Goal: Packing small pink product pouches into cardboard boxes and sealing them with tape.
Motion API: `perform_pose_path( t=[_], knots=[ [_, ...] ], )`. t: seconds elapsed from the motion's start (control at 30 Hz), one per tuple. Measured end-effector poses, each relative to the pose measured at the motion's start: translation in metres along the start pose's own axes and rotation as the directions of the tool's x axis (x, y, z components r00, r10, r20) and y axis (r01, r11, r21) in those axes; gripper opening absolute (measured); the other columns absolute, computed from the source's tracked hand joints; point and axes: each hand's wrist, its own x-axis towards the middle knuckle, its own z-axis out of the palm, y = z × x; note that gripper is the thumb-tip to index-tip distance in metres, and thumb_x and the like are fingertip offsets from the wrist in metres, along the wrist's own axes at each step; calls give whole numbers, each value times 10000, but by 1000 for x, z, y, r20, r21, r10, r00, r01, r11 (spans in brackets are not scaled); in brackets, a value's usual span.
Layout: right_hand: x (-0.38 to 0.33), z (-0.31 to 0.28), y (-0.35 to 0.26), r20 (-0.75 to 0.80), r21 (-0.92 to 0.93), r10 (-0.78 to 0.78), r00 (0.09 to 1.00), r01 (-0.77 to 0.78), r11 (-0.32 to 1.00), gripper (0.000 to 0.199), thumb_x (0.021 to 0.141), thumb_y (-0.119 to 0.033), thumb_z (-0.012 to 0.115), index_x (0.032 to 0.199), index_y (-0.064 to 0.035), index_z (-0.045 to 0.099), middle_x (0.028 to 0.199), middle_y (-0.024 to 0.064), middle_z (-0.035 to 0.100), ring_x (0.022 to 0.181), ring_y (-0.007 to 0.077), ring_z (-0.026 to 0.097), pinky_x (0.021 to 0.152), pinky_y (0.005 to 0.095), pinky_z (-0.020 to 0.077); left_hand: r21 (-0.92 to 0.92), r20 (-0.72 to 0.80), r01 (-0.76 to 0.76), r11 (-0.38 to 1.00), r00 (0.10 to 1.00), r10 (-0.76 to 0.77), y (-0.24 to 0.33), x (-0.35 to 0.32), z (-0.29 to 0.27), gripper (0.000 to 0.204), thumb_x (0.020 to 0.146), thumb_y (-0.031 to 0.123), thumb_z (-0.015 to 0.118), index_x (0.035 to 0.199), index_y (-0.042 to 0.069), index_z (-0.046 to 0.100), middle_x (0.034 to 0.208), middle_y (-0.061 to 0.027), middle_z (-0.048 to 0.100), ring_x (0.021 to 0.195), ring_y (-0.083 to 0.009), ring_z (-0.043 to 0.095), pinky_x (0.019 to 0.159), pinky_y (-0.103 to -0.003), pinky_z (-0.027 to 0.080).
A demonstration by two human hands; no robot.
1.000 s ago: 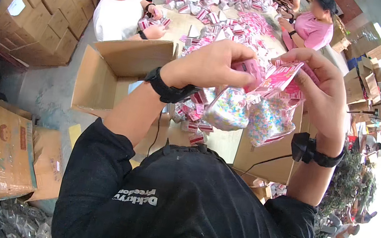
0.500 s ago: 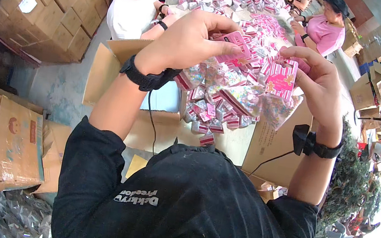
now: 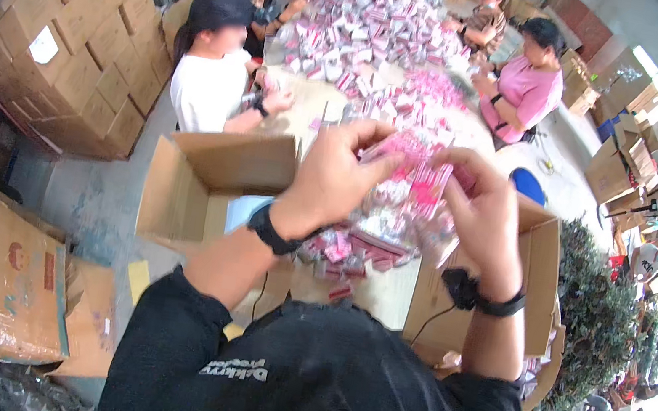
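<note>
Your left hand [image 3: 333, 176] and right hand [image 3: 476, 215] both pinch one pink packet [image 3: 427, 184], raised just above the clear bag [image 3: 393, 232] of packets between two open boxes [image 3: 204, 187]. A second ago the hands worked right at the bag's mouth; they have since lifted, so a packet appears drawn out. Beyond, co-workers [image 3: 212, 77] sit along the desk's [image 3: 315, 97] edges.

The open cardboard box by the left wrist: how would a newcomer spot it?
Start at the long table piled with pink packets. At its near end, under the left hand, stands the open brown cardboard box. Unlike the stacked sealed cartons, its flaps stand up.
</note>
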Motion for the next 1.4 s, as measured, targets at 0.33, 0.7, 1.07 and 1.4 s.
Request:
perform_pose_path(
  t=[0.33, 0.7, 1.07, 1.4],
  knots=[
    [-35, 52, 39, -187, -259, 52, 981, -100, 961, 267, 904, -47, 610, 1168, -11, 582, 976, 233, 679, 887, 406, 678, 772, 469, 538, 43, 59, 7, 999, 998, -9, -30, -50, 54, 334, 969, 73, 622, 1287, -30, 617, 1216, -176, 631, 1073, -248, 661, 912, -308, 530],
    [-41, 65, 69, -137, 146, 184, 973, -164, 976, 607, 865, -67, 747, 1400, -11, 467, 1178, 192, 670, 1092, 266, 667, 909, 380, 534, -197, 78, 63, 978, 996, -49, -50, -78, 63, 471, 1000, 96, 542, 1444, -39, 461, 1393, -157, 528, 1213, -226, 577, 1013, -319, 475],
    [-68, -100, -8, -466, 31, 101, 879, -98, 995, 359, 928, 2, 639, 1287, 2, 627, 1231, 89, 659, 1105, 157, 619, 933, 292, 508, 66, 10, -192, 979, 981, 191, -49, -89, -35, 246, 917, 19, 595, 1149, -27, 662, 1051, -160, 688, 915, -220, 701, 815, -319, 558],
    [-120, -205, 66, -546, -496, 80, 834, -398, 772, 370, 912, 47, 577, 1274, -17, 609, 1144, 135, 684, 1040, 203, 644, 918, 326, 512, 766, 118, 321, 556, 781, -613, -119, -153, -102, 593, 955, 551, 576, 1097, -14, 687, 1023, -245, 710, 966, -435, 665, 860, -497, 525]
  ],
)
